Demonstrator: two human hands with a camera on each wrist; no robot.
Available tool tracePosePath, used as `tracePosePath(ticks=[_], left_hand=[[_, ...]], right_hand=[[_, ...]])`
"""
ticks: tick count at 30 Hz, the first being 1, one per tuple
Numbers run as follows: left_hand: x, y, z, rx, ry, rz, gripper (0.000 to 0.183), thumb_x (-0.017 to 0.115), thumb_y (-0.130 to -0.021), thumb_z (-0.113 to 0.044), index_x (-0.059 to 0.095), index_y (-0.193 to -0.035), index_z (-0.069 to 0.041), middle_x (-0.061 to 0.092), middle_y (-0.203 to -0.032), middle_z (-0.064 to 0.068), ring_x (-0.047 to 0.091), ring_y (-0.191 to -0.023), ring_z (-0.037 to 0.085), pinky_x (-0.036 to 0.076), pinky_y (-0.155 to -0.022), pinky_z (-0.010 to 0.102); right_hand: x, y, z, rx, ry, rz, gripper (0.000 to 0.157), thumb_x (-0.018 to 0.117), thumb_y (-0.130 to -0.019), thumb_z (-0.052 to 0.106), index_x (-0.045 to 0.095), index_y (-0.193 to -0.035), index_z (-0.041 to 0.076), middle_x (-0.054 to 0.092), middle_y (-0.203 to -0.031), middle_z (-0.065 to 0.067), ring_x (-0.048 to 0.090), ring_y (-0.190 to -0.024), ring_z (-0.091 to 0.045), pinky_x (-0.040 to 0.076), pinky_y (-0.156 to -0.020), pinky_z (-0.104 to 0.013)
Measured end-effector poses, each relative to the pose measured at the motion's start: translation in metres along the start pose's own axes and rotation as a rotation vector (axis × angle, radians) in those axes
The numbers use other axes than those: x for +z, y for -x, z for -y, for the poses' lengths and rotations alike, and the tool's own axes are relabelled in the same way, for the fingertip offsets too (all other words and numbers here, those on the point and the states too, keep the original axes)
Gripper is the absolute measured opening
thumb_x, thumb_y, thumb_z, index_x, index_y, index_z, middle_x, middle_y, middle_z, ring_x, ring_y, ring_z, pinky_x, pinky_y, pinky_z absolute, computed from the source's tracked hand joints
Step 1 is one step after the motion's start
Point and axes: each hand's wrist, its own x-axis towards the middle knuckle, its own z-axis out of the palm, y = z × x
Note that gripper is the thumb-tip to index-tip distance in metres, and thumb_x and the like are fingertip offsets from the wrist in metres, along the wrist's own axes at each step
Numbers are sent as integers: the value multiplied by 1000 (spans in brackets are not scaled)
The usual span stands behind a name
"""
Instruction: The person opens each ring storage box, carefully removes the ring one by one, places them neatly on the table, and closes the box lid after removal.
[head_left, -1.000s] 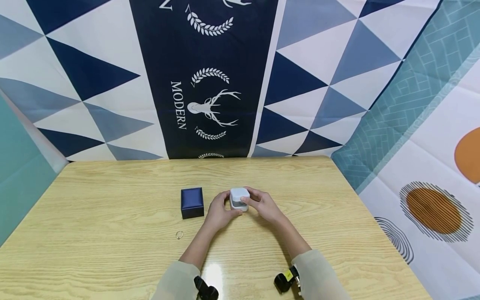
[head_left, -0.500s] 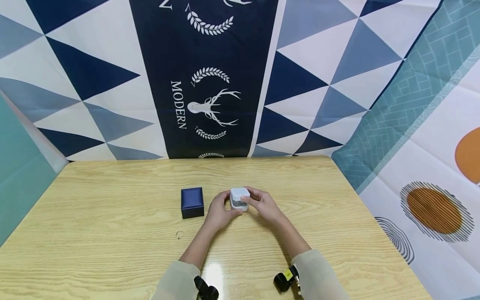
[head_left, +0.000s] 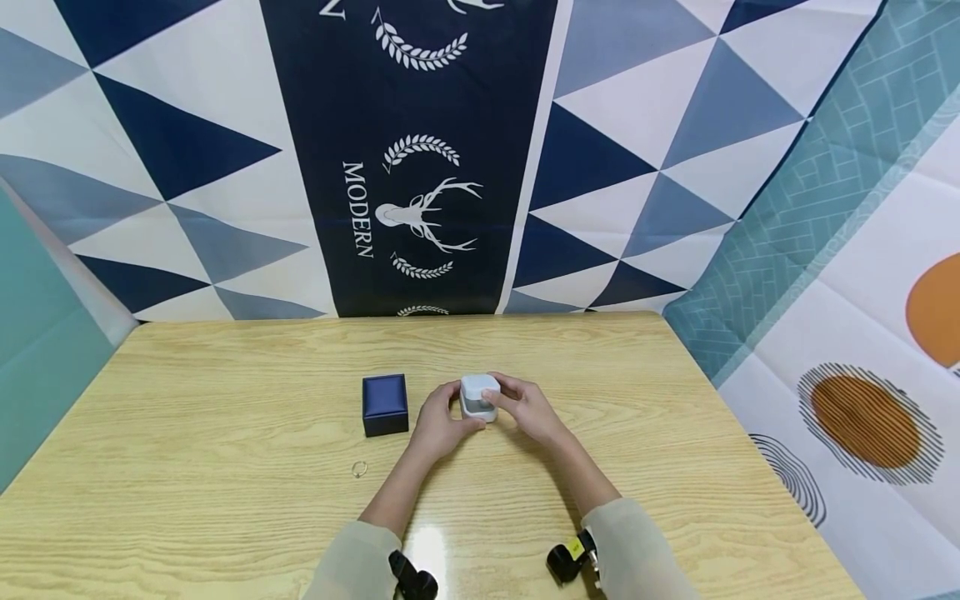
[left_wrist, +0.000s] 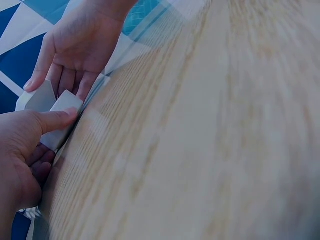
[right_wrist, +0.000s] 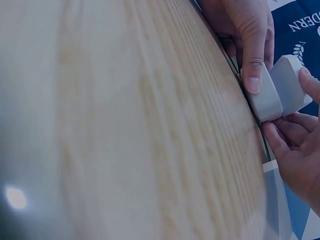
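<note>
A small white ring box (head_left: pixel 478 387) stands on the wooden table between both hands, its hinged lid tilted partly up from the base. My left hand (head_left: pixel 437 427) grips the base, thumb on its near side, as the left wrist view shows of the box base (left_wrist: pixel 64 106). With its thumb on the lid (right_wrist: pixel 291 82), my right hand (head_left: pixel 528 408) holds the box from the right, other fingers around the hinge side. The inside of the box is hidden. Left of my left hand sits a closed dark blue box (head_left: pixel 385 404). A thin ring (head_left: pixel 359 469) lies nearer to me.
The light wooden table (head_left: pixel 225 400) reaches back to a patterned cloth backdrop (head_left: pixel 420 167) in navy, grey and white. Another patterned cloth (head_left: pixel 862 417) hangs along the right side. Black wrist cameras (head_left: pixel 566 562) sit at both sleeves.
</note>
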Motion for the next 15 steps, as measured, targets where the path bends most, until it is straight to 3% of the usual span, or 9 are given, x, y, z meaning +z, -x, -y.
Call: tracePosePath(ticks=[15], left_hand=[[0, 1, -2, 2, 12, 4, 70, 80, -72, -16, 48, -131, 3, 54, -128, 19, 48, -123, 34, 37, -106, 47]], right_hand=[[0, 0, 0, 6, -8, 1, 55, 59, -92, 29, 45, -136, 0, 52, -135, -18, 50, -126, -30, 39, -106, -44]])
